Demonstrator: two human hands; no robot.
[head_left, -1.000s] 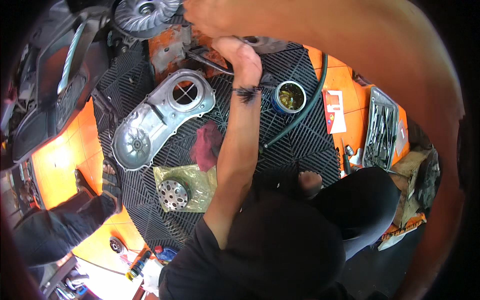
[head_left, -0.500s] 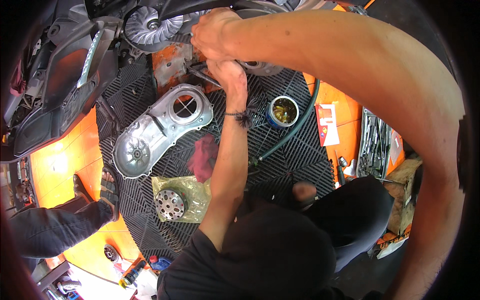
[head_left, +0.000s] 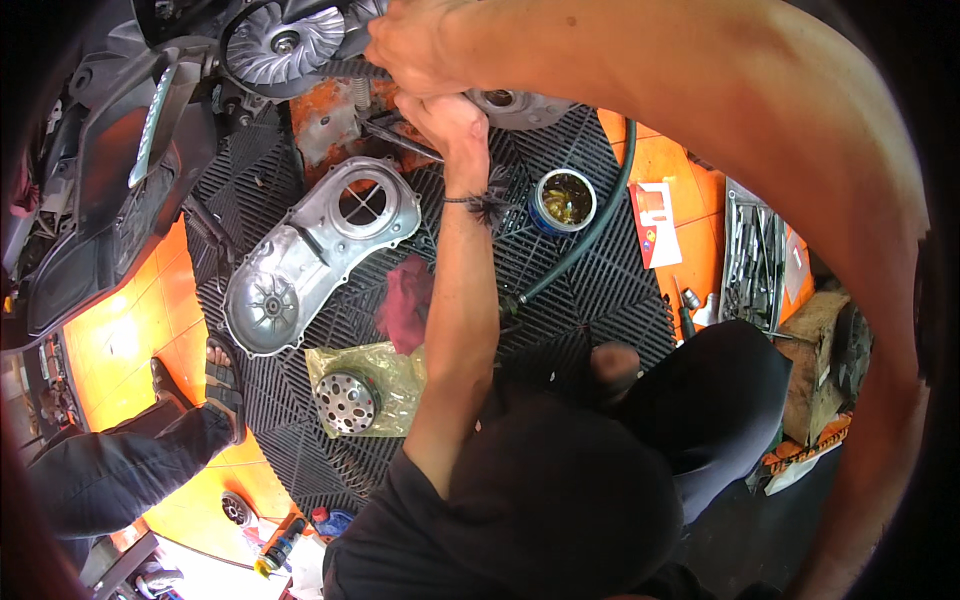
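My right hand (head_left: pixel 420 48) is curled closed at the top of the view, against the opened side of an engine. Just below it and touching it, my left hand (head_left: pixel 445 122) is also closed, with a dark cord bracelet on its wrist. Whatever the fingers grip is hidden behind the hands. To their left is a finned metal fan pulley (head_left: pixel 283 42), and a dark ribbed belt (head_left: pixel 350 68) runs from beside it toward my hands. A round metal housing part (head_left: pixel 530 108) shows partly behind my left hand.
On the black ribbed mat (head_left: pixel 260 420) lie a silver engine cover (head_left: pixel 305 262), a red cloth (head_left: pixel 405 305) and a perforated clutch bell (head_left: pixel 347 402) on a clear bag. A tub of brown liquid (head_left: pixel 565 203) stands beside a hose (head_left: pixel 592 245). Another person's sandalled foot (head_left: pixel 225 390) is left.
The view has shifted slightly, so the fan pulley and both hands sit a little higher and further left. My hands stay closed together at the engine.
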